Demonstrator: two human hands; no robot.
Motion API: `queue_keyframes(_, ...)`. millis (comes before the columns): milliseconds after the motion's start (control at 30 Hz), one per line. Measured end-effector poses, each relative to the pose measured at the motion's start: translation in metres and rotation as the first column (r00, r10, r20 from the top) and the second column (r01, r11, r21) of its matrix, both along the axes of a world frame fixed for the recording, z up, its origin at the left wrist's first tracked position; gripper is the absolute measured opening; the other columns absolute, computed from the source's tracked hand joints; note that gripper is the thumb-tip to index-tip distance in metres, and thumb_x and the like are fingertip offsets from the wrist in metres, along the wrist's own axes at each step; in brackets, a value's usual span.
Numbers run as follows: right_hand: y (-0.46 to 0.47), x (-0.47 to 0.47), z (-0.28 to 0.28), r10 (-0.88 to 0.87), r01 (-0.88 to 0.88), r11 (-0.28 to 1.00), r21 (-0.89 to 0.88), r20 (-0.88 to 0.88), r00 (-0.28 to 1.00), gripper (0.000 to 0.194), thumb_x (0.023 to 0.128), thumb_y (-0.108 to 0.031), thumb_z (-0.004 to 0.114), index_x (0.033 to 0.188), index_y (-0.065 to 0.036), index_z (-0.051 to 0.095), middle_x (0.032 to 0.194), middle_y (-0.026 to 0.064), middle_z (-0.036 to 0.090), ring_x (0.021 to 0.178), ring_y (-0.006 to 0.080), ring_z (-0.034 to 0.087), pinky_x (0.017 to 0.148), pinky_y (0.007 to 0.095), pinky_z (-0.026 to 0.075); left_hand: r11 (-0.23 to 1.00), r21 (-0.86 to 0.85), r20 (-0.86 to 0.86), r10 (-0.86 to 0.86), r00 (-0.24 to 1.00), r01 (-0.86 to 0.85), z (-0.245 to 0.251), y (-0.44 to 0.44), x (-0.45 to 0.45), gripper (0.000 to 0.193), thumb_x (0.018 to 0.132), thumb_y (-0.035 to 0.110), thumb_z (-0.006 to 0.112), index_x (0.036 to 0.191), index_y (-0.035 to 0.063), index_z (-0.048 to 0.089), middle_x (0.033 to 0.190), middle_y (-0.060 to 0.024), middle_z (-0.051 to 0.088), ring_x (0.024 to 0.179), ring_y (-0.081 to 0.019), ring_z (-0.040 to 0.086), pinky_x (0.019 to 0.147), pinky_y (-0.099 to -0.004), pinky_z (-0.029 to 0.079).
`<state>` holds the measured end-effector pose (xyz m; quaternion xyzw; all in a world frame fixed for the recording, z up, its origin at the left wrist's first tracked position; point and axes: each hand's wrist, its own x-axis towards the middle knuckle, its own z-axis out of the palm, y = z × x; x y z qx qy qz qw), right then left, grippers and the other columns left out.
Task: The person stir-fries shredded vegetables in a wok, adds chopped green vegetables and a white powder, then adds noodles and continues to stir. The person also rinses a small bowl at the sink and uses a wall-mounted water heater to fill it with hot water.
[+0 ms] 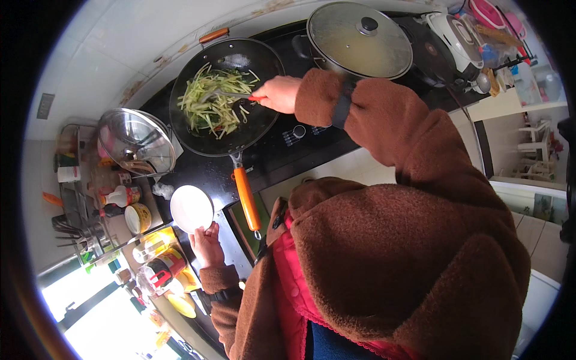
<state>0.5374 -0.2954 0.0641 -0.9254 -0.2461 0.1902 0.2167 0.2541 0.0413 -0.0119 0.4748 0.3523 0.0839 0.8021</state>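
Note:
A dark wok (265,58) with an orange handle sits on the black cooktop, upper left of centre. Pale green shredded vegetables (211,101) lie inside it, with a few red bits among them. My right hand (281,93) grips the red handle of a turner (231,94), whose far end is in the vegetables. Below and left of the wok, my left hand (208,243) has its fingers on the rim of a white bowl (192,209). That bowl's inside faces the camera and looks bare. Its underside is hidden, so whether it rests on the counter cannot be told.
Right of the wok stands a large lidded pot (360,40), with a rice cooker (454,40) farther right. A glass lid (135,139) leans left of the wok. Jars and bottles (137,218) crowd the left shelf, and a red-labelled container (166,267) stands near my left hand.

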Motion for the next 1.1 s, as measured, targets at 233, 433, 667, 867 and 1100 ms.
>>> queue_keyframes(233,-0.058,-0.037,0.039,0.044,-0.045,0.999,-0.006,-0.104,0.994,0.035,0.093,-0.023,0.052,0.126,-0.016,0.059,0.094,0.0183,0.067,0.084,0.036,0.063,0.075,0.0412,0.05,0.999,0.003,0.007,-0.04,0.999,0.04,0.018,-0.003,0.02,0.041,0.088,0.005,0.047,0.129,0.0053,0.04,0.108,-0.014,0.062,0.082,-0.0246,0.065,0.076,-0.0372,0.055)
queue_keyframes(433,-0.066,-0.059,0.044,0.203,-0.165,0.968,0.19,-0.2,0.959,0.035,0.094,-0.023,0.052,0.127,-0.013,0.058,0.099,0.0143,0.069,0.088,0.0297,0.066,0.08,0.0362,0.05,0.994,0.019,0.015,-0.104,0.995,0.103,0.034,-0.004,0.04,0.041,0.088,0.004,0.048,0.128,0.0052,0.039,0.108,-0.0139,0.06,0.082,-0.0249,0.065,0.076,-0.0383,0.056)
queue_keyframes(667,-0.049,-0.037,0.006,-0.109,0.112,0.991,0.077,-0.043,0.993,0.034,0.092,-0.024,0.054,0.125,-0.019,0.06,0.092,0.0183,0.066,0.085,0.0377,0.063,0.077,0.0452,0.049,0.984,0.064,-0.026,-0.162,0.986,0.163,0.053,-0.012,0.068,0.042,0.086,0.005,0.049,0.127,0.0052,0.042,0.11,-0.0144,0.059,0.083,-0.0269,0.063,0.075,-0.0364,0.055)
queue_keyframes(867,-0.073,-0.041,0.004,-0.088,0.101,0.981,0.166,-0.087,0.992,0.036,0.094,-0.021,0.053,0.127,-0.009,0.057,0.093,0.0169,0.068,0.078,0.0296,0.064,0.075,0.0375,0.049,0.91,0.235,-0.041,-0.341,0.939,0.341,0.052,-0.015,0.108,0.038,0.086,0.009,0.049,0.123,0.0052,0.043,0.108,-0.0132,0.058,0.083,-0.0247,0.061,0.074,-0.0349,0.052)
queue_keyframes(1100,-0.089,-0.055,0.009,-0.171,0.2,0.959,0.201,-0.151,0.974,0.035,0.092,-0.021,0.055,0.124,-0.008,0.06,0.085,0.0181,0.067,0.075,0.0306,0.064,0.069,0.0392,0.049,0.888,0.282,-0.066,-0.36,0.931,0.363,0.065,-0.04,0.174,0.041,0.089,0.015,0.053,0.126,0.0027,0.039,0.097,-0.0111,0.058,0.074,-0.0182,0.059,0.064,-0.0295,0.051)
